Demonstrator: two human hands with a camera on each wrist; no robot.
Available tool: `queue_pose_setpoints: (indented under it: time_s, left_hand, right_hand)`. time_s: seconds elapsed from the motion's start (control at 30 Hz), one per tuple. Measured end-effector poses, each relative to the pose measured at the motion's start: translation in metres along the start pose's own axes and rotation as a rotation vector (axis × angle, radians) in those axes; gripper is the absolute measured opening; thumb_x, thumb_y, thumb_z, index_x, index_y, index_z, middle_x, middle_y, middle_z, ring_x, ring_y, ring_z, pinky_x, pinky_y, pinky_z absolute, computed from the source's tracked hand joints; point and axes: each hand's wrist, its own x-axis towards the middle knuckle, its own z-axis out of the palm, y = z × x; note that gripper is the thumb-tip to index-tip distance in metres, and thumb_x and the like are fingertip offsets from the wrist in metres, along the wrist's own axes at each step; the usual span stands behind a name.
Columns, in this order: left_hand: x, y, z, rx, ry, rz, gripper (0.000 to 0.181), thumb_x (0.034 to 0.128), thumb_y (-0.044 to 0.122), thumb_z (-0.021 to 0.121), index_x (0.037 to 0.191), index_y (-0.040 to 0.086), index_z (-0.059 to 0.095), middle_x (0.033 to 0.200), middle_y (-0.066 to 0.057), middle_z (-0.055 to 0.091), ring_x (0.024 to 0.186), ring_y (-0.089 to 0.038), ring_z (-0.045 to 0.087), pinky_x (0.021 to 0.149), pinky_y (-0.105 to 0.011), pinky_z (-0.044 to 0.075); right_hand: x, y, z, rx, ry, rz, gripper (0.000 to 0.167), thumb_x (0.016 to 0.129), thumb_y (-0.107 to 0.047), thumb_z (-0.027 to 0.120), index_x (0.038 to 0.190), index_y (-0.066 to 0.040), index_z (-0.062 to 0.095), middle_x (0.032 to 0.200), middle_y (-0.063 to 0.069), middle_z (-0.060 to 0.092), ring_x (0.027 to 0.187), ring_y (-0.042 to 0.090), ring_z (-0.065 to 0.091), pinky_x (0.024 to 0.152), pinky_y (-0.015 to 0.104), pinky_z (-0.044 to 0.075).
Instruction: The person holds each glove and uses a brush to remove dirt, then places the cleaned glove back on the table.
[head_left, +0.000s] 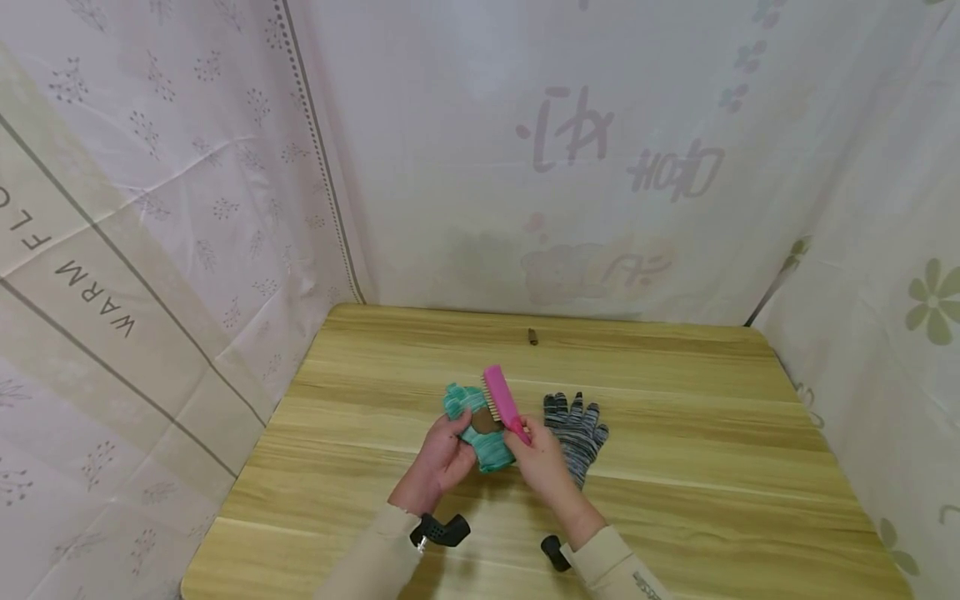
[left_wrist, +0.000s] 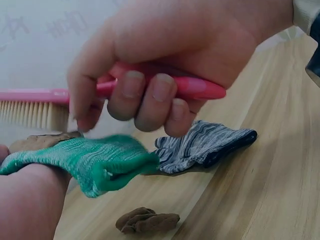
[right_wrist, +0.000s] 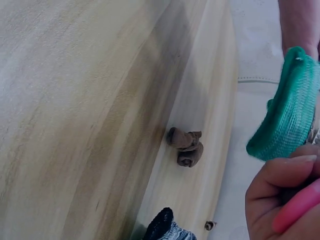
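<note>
My left hand [head_left: 444,454] holds a green knit glove [head_left: 492,451], thumb on top. A brown patch [head_left: 486,422] covers part of the glove's face. My right hand [head_left: 543,460] grips the handle of a pink brush [head_left: 499,393] with pale bristles. In the head view the bristles are at the brown patch; the left wrist view shows them just above it, and contact is hard to tell. Right of the hands, a grey-and-black striped glove [head_left: 576,432] lies flat on the table.
The wooden table [head_left: 337,367] has rounded corners and printed curtains [head_left: 450,167] around it. A small dark brown piece [head_left: 532,337] lies near its far edge. A folded brown lump [left_wrist: 147,220] rests on the tabletop, seen in both wrist views.
</note>
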Motion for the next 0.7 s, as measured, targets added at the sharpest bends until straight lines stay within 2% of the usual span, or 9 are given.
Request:
queue_pose_setpoints:
  time_s: [0.1, 0.2, 0.47, 0.6, 0.7]
  left_hand:
    - [0.0, 0.001, 0.001, -0.001, -0.027, -0.001, 0.039, 0.1122, 0.015, 0.031, 0.15, 0.007, 0.025, 0.144, 0.0, 0.049, 0.143, -0.016, 0.038, 0.127, -0.04, 0.021]
    - [-0.001, 0.002, 0.001, -0.005, -0.044, -0.01, 0.042, 0.1121, 0.015, 0.031, 0.152, 0.007, 0.024, 0.146, 0.0, 0.048, 0.144, -0.016, 0.036, 0.127, -0.04, 0.02]
    - [-0.003, 0.005, 0.0, -0.021, -0.097, -0.049, 0.041, 0.1125, 0.012, 0.027, 0.153, 0.006, 0.021, 0.151, -0.002, 0.044, 0.143, -0.014, 0.04, 0.125, -0.036, 0.025]
    - [-0.003, 0.004, -0.002, -0.021, -0.117, -0.047, 0.041, 0.1124, 0.012, 0.026, 0.153, 0.006, 0.02, 0.154, -0.002, 0.04, 0.146, -0.014, 0.034, 0.125, -0.035, 0.025]
    - [-0.001, 0.001, -0.003, 0.0, -0.103, -0.025, 0.04, 0.1126, 0.013, 0.027, 0.151, 0.004, 0.022, 0.152, -0.002, 0.042, 0.146, -0.014, 0.034, 0.124, -0.034, 0.027]
  right_hand:
    - [0.0, 0.003, 0.0, -0.014, -0.011, 0.008, 0.021, 0.1, -0.019, 0.063, 0.115, -0.006, 0.063, 0.059, -0.004, 0.041, 0.048, 0.009, 0.035, 0.044, 0.022, 0.029]
    - [0.002, 0.006, 0.0, -0.002, -0.02, 0.006, 0.019, 0.1, -0.019, 0.062, 0.115, -0.007, 0.063, 0.06, -0.004, 0.041, 0.048, 0.01, 0.035, 0.044, 0.022, 0.029]
    - [0.008, 0.014, -0.006, -0.028, -0.022, -0.022, 0.015, 0.103, -0.023, 0.06, 0.104, -0.008, 0.063, 0.061, -0.004, 0.035, 0.049, 0.009, 0.031, 0.045, 0.021, 0.026]
    - [0.008, 0.014, -0.008, -0.038, -0.023, -0.019, 0.017, 0.102, -0.023, 0.061, 0.108, -0.007, 0.064, 0.062, -0.004, 0.036, 0.05, 0.009, 0.031, 0.045, 0.021, 0.026]
    - [0.008, 0.014, -0.007, -0.043, -0.008, -0.014, 0.02, 0.101, -0.022, 0.063, 0.113, -0.007, 0.064, 0.061, -0.005, 0.038, 0.05, 0.009, 0.033, 0.046, 0.021, 0.027]
